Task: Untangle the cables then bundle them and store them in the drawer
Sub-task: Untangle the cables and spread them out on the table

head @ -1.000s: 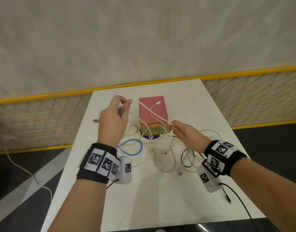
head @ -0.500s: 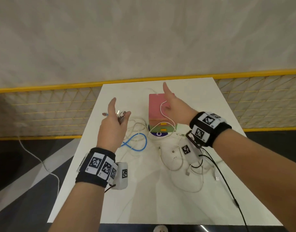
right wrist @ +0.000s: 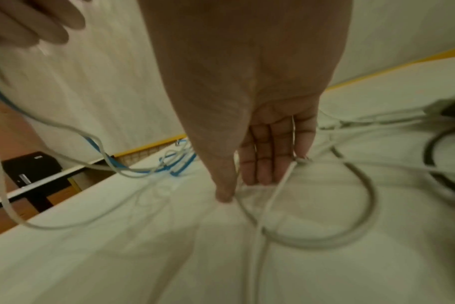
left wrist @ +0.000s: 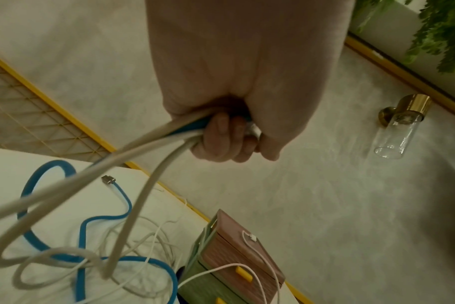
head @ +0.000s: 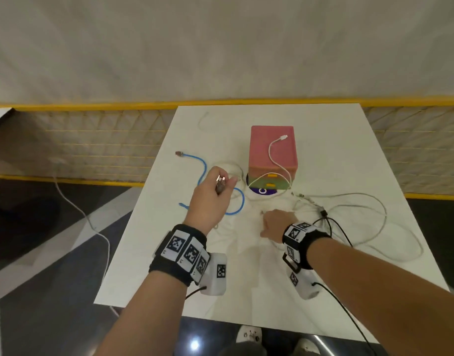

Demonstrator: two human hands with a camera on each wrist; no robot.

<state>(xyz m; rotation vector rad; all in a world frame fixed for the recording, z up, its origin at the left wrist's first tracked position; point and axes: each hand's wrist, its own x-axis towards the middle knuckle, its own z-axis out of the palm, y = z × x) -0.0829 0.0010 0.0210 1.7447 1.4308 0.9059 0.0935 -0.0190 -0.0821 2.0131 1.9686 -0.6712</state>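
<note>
A tangle of white cables (head: 359, 199) and a blue cable (head: 202, 170) lies on the white table (head: 323, 291). My left hand (head: 222, 183) is raised over it. Its curled fingers (left wrist: 221, 139) grip white cable strands (left wrist: 146, 191), the blue cable (left wrist: 39, 179) and some plugs. My right hand (head: 265, 217) is low on the table. Its straight fingers (right wrist: 257, 170) and thumb touch a white cable loop (right wrist: 351, 232). The small drawer box (head: 259, 140) has a pink top and green drawers. A white cable end (head: 272, 152) is draped over it.
A black cable (head: 334, 224) loops beside my right wrist. A yellow-framed mesh barrier (head: 92, 140) runs behind the table. Another white cable (head: 102, 240) trails over the floor at the left. Shoes (head: 249, 335) show past the table's near edge.
My right hand has come back from over the pink box top and dropped to the cables on the table. A white cable end now rests on the box. My left hand keeps its hold.
</note>
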